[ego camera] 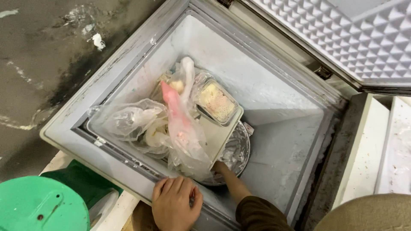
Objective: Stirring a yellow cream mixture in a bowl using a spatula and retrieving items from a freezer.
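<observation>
**Reaching deep under a loaded tray in the chest freezer**

Down into the frosted white chest freezer, lid up. Left hand clamped over the freezer's near rim, fingers curled shut on the edge. Right hand pushed in below the pale rectangular plastic tray, fingertips hidden beneath it, so grip impossible to tell. Resting on the round foil-covered metal bowl at the freezer's floor, that tray, tilted.

Risks, by judgement: tilted tray sliding off the bowl if nudged from under; crumpled clear plastic bags spilling toward the freezer's left wall; small clear lidded food box tipping off the top.

Count: one tray, one bowl, one box, several bags, exact number unclear. Outside the freezer's near left corner, one green plastic lid.
</observation>
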